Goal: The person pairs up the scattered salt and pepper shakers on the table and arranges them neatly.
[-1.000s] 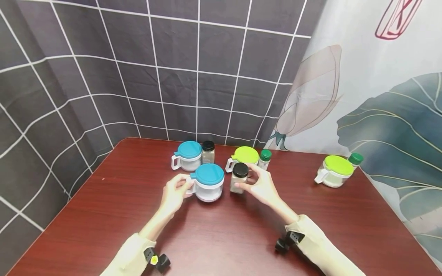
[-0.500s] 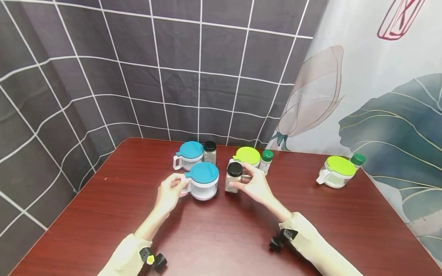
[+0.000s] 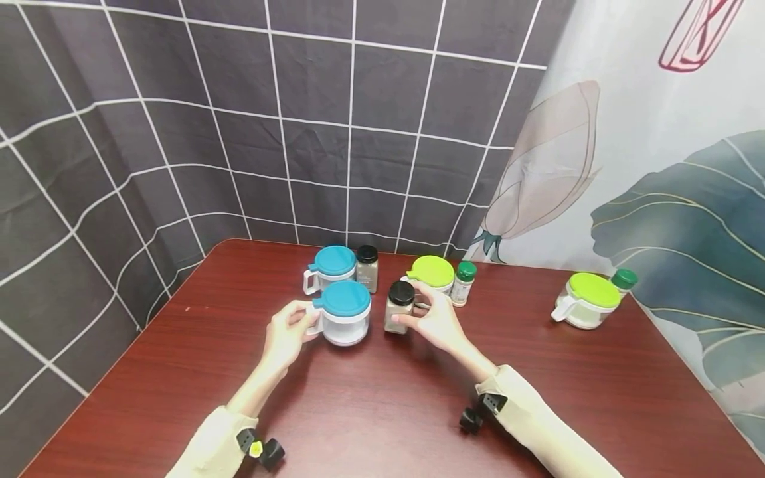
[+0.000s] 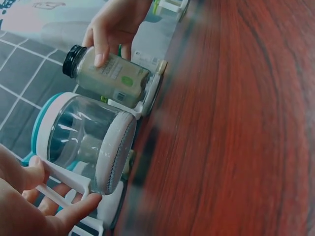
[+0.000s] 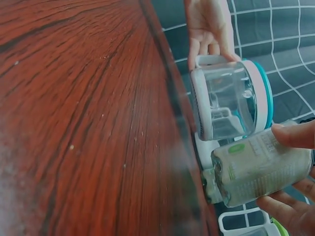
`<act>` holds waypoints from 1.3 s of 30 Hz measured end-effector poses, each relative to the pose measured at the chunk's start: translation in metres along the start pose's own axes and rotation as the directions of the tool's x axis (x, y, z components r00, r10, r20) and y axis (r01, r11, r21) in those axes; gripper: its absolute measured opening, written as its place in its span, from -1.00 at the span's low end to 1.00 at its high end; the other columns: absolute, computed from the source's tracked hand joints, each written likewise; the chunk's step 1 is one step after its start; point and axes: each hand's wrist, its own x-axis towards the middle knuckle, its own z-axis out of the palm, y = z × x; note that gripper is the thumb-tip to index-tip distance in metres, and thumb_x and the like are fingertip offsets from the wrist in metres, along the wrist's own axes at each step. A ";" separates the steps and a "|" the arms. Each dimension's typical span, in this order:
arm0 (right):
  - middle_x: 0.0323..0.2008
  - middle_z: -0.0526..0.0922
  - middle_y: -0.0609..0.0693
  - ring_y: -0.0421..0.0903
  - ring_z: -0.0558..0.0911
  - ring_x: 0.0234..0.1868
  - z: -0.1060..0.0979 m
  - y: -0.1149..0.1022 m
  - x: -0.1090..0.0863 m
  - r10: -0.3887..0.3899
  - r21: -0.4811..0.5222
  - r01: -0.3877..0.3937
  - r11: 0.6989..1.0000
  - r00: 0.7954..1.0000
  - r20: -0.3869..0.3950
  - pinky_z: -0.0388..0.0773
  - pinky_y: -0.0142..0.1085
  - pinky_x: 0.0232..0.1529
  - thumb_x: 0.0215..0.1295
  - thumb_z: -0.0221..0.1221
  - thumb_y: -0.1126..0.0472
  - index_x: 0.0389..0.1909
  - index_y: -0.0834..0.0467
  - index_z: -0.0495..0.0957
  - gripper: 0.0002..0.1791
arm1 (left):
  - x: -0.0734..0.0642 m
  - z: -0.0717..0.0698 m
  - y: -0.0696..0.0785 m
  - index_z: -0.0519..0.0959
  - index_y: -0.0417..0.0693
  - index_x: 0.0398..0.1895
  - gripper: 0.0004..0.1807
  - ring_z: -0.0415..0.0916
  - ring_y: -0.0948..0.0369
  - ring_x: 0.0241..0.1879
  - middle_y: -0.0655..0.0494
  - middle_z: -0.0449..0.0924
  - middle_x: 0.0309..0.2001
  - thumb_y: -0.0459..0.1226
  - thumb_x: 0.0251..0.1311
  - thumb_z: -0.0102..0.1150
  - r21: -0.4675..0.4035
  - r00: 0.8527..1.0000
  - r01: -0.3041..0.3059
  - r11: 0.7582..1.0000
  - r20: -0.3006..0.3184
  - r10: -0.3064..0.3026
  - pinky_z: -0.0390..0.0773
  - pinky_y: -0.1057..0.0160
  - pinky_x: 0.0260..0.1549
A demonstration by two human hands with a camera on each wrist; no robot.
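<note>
My left hand (image 3: 285,337) pinches the white handle of a clear seasoning pot with a blue lid (image 3: 343,315). In the left wrist view the thumb presses the handle's top and the fingers curl under it, beside the pot's clear wall (image 4: 81,130). A square glass spice jar with a black cap (image 3: 399,307) is held upright by my right hand (image 3: 439,322), thumb on one side and fingers on the other. Its pale contents and label with a green mark (image 5: 256,169) show in the right wrist view. The two containers stand side by side with a small gap between.
Behind them are a second blue-lidded pot (image 3: 335,262) and another black-capped jar (image 3: 367,269). A green-lidded pot (image 3: 431,271), partly hidden by my right hand, stands beside a green-capped shaker (image 3: 463,283). Another green-lidded pot (image 3: 588,300) and green-capped shaker (image 3: 624,279) sit far right on the table (image 3: 382,411).
Both hands have shifted left, carrying the blue-lidded pot and the black-capped spice jar with them. The head view has turned slightly, and the things behind stay in place.
</note>
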 end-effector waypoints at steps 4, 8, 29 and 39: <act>-0.01 0.62 0.25 0.17 0.63 0.02 0.004 -0.002 0.002 -0.004 0.016 0.004 1.000 1.000 0.002 0.58 -0.03 0.04 -0.07 0.44 0.34 0.21 0.25 0.43 -0.27 | 0.001 -0.002 -0.001 0.51 -0.37 -0.04 -0.76 0.64 0.19 -0.20 -0.35 0.60 -0.05 -0.39 0.29 0.09 -0.002 1.000 0.002 1.000 -0.002 -0.002 0.67 0.12 -0.19; -0.01 0.61 0.25 0.17 0.62 0.02 0.008 0.000 0.005 -0.003 0.025 0.002 1.000 1.000 0.006 0.58 -0.03 0.05 -0.07 0.43 0.35 0.20 0.25 0.43 -0.29 | 0.002 -0.004 -0.004 0.51 -0.36 -0.03 -0.76 0.63 0.19 -0.20 -0.36 0.60 -0.04 -0.38 0.29 0.10 0.005 1.000 0.009 1.000 -0.016 -0.009 0.67 0.14 -0.21; 0.01 0.60 0.18 0.09 0.63 -0.05 0.024 0.001 0.016 -0.024 0.073 0.020 0.997 0.998 0.054 0.59 -0.05 0.04 -0.05 0.44 0.34 0.16 0.20 0.48 -0.34 | 0.009 -0.011 -0.011 0.51 -0.35 -0.03 -0.75 0.63 0.16 -0.18 -0.38 0.59 -0.03 -0.38 0.29 0.10 0.033 0.999 0.015 0.999 -0.040 -0.014 0.68 0.20 -0.24; 0.00 0.60 0.19 0.09 0.63 -0.08 0.030 0.002 0.022 -0.015 0.078 0.011 0.997 0.999 0.052 0.61 -0.05 0.02 -0.07 0.43 0.36 0.17 0.20 0.47 -0.33 | 0.013 -0.015 -0.010 0.50 -0.33 0.00 -0.74 0.63 0.09 -0.12 -0.36 0.59 -0.01 -0.36 0.31 0.08 0.073 0.999 0.023 0.997 -0.029 -0.021 0.67 0.15 -0.18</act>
